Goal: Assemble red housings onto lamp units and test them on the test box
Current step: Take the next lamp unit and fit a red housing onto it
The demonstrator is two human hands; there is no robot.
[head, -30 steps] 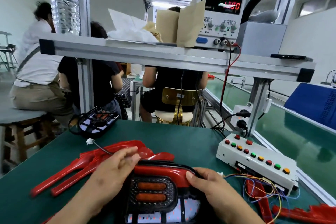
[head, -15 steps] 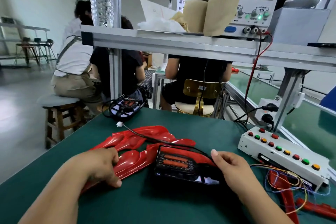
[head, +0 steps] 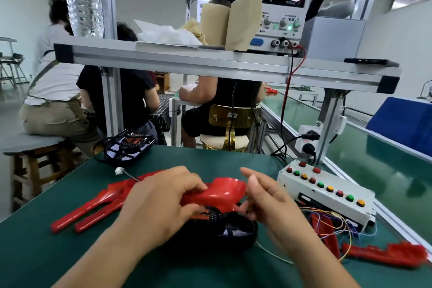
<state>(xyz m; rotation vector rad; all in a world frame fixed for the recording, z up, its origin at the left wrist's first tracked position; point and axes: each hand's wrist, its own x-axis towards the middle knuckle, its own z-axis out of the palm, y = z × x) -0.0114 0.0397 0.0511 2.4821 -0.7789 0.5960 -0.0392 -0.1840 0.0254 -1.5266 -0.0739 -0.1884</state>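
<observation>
left hand (head: 159, 203) grips red housing (head: 222, 192) | long axis left-right | right hand (head: 268, 203) apparently pinching it

Only the person's arms and hands show, seen from above. The left forearm (head: 105, 257) and the right forearm (head: 327, 264) are bare up to the wrist, with rounded, smooth outlines. The left grip (head: 159, 203) is a bare hand showing its back and knuckles, and the right grip (head: 273, 203) is a bare hand with one short, rounded fingernail showing.
</observation>
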